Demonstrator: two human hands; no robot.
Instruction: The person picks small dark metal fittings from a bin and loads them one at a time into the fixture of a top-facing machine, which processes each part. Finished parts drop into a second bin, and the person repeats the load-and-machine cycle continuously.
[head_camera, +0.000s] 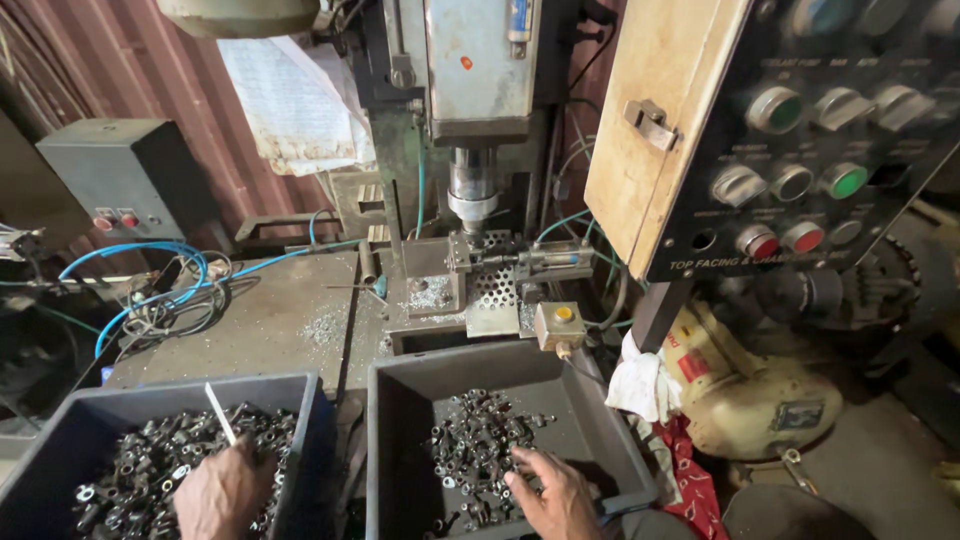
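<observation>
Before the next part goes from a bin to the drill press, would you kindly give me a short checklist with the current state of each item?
1. Left hand in the left bin, on the metal parts: ok.
2. Right hand on the parts in the right bin: ok.
3. Both hands away from the spindle: ok.
4. Fixture free of a part: cannot tell.
5. Chips cleared off the table: not ok.

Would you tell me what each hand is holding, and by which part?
Left hand grips a thin white stick by its lower end. Right hand rests on small metal parts; any grip cannot be told.
</observation>
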